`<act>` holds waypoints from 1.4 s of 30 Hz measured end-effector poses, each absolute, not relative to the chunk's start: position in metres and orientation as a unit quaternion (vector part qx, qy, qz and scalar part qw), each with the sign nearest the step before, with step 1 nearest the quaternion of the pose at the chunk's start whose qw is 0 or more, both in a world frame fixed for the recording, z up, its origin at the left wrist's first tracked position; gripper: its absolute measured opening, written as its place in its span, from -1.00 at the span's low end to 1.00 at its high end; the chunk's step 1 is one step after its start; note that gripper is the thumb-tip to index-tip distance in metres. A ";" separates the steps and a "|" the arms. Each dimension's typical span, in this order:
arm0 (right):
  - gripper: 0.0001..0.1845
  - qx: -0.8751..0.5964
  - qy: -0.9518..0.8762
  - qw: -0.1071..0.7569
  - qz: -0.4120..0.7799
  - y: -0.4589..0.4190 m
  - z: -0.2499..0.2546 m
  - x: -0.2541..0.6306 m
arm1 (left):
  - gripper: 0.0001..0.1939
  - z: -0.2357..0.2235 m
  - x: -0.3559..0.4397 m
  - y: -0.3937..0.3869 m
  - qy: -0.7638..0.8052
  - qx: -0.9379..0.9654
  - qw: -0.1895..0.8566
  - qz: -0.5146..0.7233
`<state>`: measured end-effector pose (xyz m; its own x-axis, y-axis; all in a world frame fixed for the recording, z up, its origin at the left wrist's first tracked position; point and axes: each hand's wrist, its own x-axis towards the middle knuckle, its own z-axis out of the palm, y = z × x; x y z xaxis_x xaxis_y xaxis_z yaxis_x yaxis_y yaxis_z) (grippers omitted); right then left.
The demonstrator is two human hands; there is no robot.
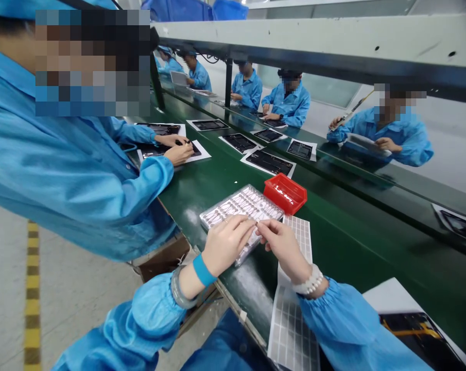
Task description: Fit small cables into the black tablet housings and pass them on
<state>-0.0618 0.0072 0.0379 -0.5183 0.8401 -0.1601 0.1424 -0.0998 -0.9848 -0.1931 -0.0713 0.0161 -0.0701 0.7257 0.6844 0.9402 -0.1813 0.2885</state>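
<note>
My left hand (229, 242) is over a clear plastic tray (206, 222) holding rows of small white parts with thin lead-like lines. Its fingertips are pinched together. From the right, my right hand (282, 246) meets it, thumb and index finger closed at almost the same spot. Whatever lies between the fingertips is too small and too covered to make out. Under my right wrist runs a sheet of pale square stickers (294, 314), partly hidden by the forearm. Just behind the tray stands a red bin (289, 193) with white marks on its front.
A co-worker in blue (82, 170) works close on my left, hands over a dark device panel. Several dark panels on white sheets, one here (269, 162), lie along the green bench (348, 242). Another device (418, 335) lies at the right. A shelf beam (313, 44) crosses above.
</note>
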 end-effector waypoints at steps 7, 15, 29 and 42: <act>-0.82 -0.369 -0.748 0.237 0.497 0.005 0.034 -0.051 | -0.74 0.009 -0.186 -0.063 -0.600 -0.702 0.178 -0.339; -0.88 -0.414 -0.717 0.208 0.521 0.009 0.041 -0.015 | -0.72 0.022 -0.186 -0.050 -0.636 -0.688 0.186 -0.297; -0.81 -0.482 -0.701 0.306 0.428 -0.097 0.039 0.155 | -0.66 0.014 -0.023 -0.104 -0.396 -0.839 -0.145 -0.345; -0.82 -0.673 -0.708 0.107 0.185 -0.069 0.012 0.334 | -0.67 -0.034 0.003 -0.102 -0.278 -0.942 0.026 -0.184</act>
<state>0.3337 -0.0692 0.0121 -0.0715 0.9928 -0.0963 0.9134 0.0264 -0.4061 0.0033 -0.1022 -0.0342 0.7779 0.5142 0.3612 0.5336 -0.8441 0.0526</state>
